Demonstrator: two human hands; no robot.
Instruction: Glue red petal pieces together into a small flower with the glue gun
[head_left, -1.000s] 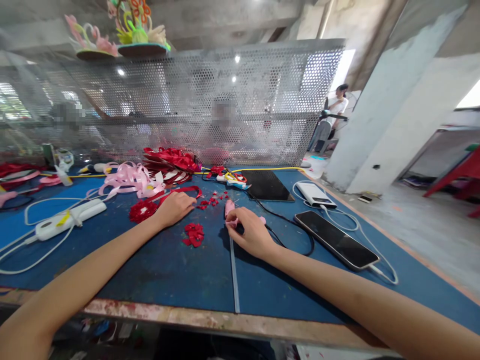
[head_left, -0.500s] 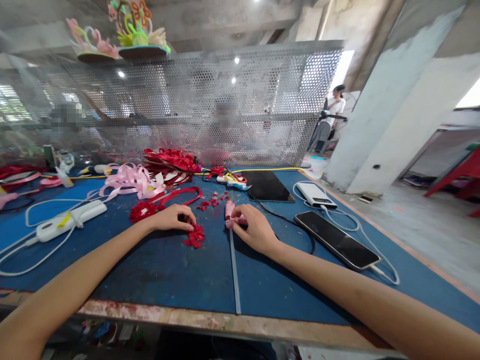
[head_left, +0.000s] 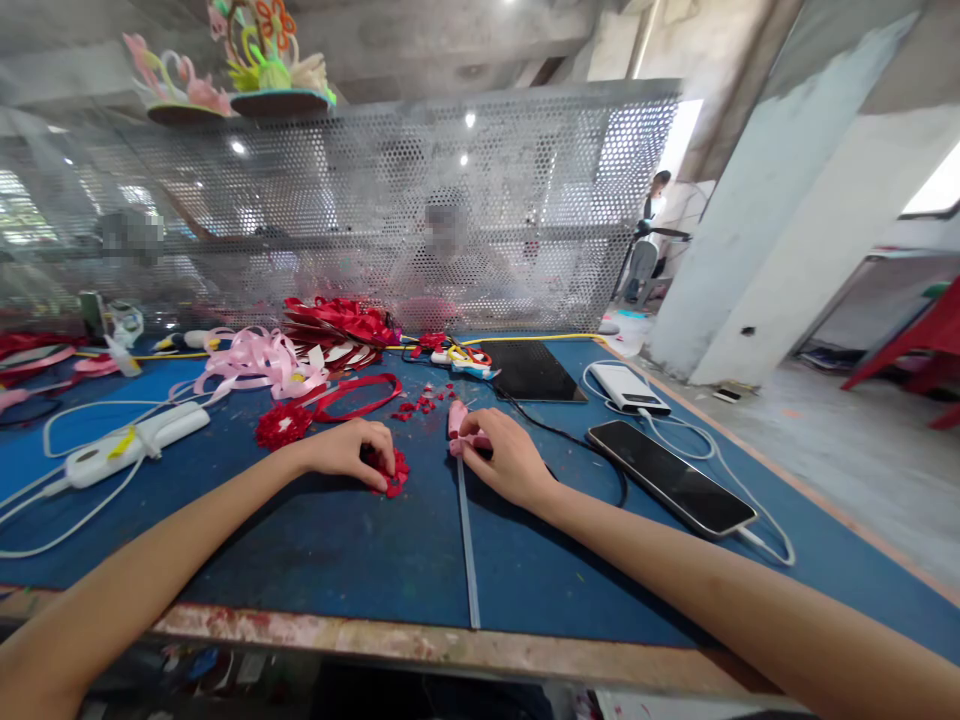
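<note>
My left hand lies palm down over a small pile of red ribbon pieces on the blue table, its fingers curled onto the pile. My right hand rests just to the right, fingers wrapped round a small pink tool whose long clear stick runs toward the table's near edge. A red ribbon flower lies left of my left hand.
Pink ribbon loops, red ribbon heaps and a red ribbon strip lie behind. A white power strip is at left. A phone, power bank and black tablet sit at right. A perforated metal screen backs the table.
My left hand has drawn back from the far scraps and come down over the red ribbon pile. My right hand has stayed on the pink tool, shifting only slightly.
</note>
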